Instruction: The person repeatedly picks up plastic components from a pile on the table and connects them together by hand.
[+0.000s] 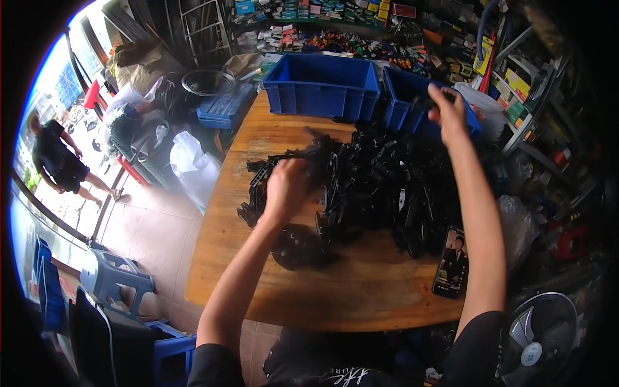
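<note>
A large heap of black plastic parts (367,171) lies on the wooden table in front of me. My left hand (288,185) is at the heap's left side, its fingers curled and blurred among the parts; what they grip is hidden. Raised at the far right, my right hand (451,116) is over the near edge of the right blue bin (398,109). Its fingers are closed around a small black part, too blurred to name exactly. A dark rounded bundle (298,246) lies near my left wrist.
Another blue bin (322,97) stands at the table's far edge. A phone (451,264) showing a picture lies beside my right forearm. A fan (538,335) stands at lower right, a stool (116,277) at left. Someone (59,158) walks by the doorway. Packed shelves fill the back.
</note>
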A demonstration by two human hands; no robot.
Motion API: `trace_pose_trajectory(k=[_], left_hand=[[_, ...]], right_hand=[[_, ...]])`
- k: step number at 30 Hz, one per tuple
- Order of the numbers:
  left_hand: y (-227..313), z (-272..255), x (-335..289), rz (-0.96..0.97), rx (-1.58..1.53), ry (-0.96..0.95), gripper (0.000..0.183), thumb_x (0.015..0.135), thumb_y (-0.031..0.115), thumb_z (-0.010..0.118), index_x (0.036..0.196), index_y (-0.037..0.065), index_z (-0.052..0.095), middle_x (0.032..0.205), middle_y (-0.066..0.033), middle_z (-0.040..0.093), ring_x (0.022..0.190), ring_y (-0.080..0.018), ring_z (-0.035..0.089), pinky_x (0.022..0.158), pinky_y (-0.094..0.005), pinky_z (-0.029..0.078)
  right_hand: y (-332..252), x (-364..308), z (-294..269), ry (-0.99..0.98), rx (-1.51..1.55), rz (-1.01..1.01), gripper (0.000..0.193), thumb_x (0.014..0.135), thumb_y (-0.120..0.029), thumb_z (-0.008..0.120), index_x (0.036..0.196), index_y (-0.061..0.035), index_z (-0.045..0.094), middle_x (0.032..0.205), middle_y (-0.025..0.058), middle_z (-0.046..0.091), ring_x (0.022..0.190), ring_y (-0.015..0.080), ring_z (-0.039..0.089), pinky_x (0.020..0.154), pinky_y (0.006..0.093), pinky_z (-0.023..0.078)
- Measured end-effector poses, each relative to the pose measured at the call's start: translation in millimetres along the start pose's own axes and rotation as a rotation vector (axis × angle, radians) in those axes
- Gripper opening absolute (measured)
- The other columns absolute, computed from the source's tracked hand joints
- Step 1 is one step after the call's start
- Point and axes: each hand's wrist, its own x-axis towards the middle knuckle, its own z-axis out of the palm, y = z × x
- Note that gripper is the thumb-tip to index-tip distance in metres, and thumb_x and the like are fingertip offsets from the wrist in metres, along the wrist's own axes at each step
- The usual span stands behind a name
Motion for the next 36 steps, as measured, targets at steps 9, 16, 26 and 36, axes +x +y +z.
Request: trace_pose_trajectory(k=[9, 16, 26, 36], left_hand=[[-70, 15, -2, -0.140, 0.089, -0.123, 0.017, 0.075, 0.014, 0.058, 0.086, 0.002, 0.063, 0.089, -0.0215, 0.060, 0.080, -0.0401, 0.059, 0.072, -0.0445, 0.049], [-46, -18, -12, -0.695, -0.566, -0.172, 0.029, 0.075, 0.009, 0.059, 0.102, -0.002, 0.061, 0.079, -0.0076, 0.063, 0.074, -0.0137, 0.062, 0.067, -0.0253, 0.050], [40, -18, -53, -0.876, -1.066, -0.414, 0.014, 0.081, 0.008, 0.049, 0.095, 0.005, 0.053, 0.080, -0.0048, 0.059, 0.057, -0.0134, 0.058, 0.045, -0.0226, 0.044], [59, -12, -69, -0.122, -0.471, -0.526, 0.028, 0.080, 0.011, 0.058, 0.104, 0.000, 0.050, 0.078, -0.0173, 0.060, 0.066, -0.0300, 0.062, 0.060, -0.0354, 0.046]], right_hand=[[9, -95, 33, -0.620, -0.266, -0.206, 0.019, 0.082, -0.013, 0.063, 0.097, -0.0018, 0.061, 0.084, 0.0043, 0.062, 0.075, 0.0133, 0.059, 0.062, 0.0261, 0.049], [44, -235, 13, -0.837, -0.639, -0.558, 0.018, 0.072, -0.006, 0.067, 0.089, -0.0006, 0.064, 0.091, 0.0106, 0.062, 0.087, 0.0266, 0.057, 0.076, 0.0341, 0.048], [32, -247, 14, -0.724, -0.420, -0.346, 0.025, 0.075, -0.010, 0.070, 0.098, -0.0027, 0.062, 0.080, 0.0040, 0.059, 0.068, 0.0157, 0.053, 0.063, 0.0284, 0.044], [23, -241, 7, -0.668, -0.209, -0.277, 0.024, 0.074, -0.012, 0.074, 0.095, -0.0025, 0.065, 0.078, -0.0003, 0.059, 0.059, 0.0036, 0.048, 0.055, 0.0184, 0.040]])
